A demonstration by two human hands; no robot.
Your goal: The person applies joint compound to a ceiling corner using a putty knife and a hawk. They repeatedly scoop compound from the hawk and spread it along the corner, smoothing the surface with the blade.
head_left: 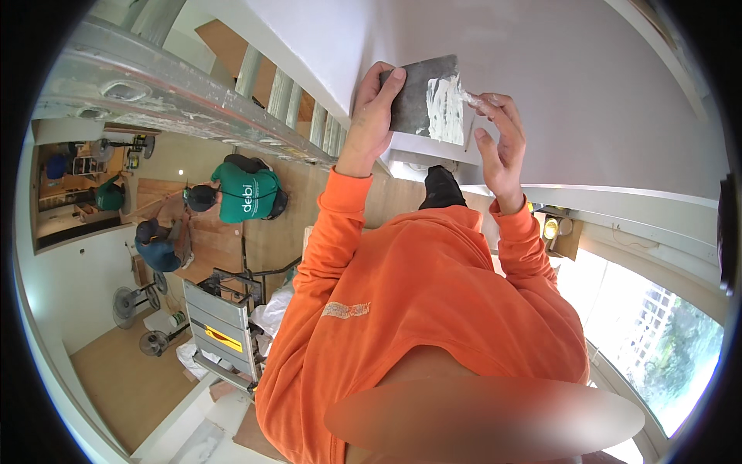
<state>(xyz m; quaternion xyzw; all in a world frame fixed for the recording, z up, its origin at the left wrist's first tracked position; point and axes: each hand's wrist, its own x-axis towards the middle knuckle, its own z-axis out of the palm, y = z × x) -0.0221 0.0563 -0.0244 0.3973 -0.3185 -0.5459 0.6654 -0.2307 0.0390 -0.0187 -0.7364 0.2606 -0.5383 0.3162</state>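
Note:
My left hand (375, 116) is closed on the left side of a dark, square, flat plate (411, 97), thumb across its face. Thick white paste (444, 108) is smeared in streaks down the plate's right part. My right hand (504, 147) is at the plate's right edge, its index finger reaching to the paste and its thumb held apart. White paste coats that fingertip. Nothing else shows in the right hand. Both arms are raised in orange sleeves, close to a pale wall surface (572, 100).
A metal ladder (178, 85) slants across the upper left. Below are a person in a green shirt (249, 192) and another in dark clothing (158, 243) beside wooden boards. A grey folding platform (220, 329) and fans (125, 305) stand lower left. A bright window (657, 332) is at right.

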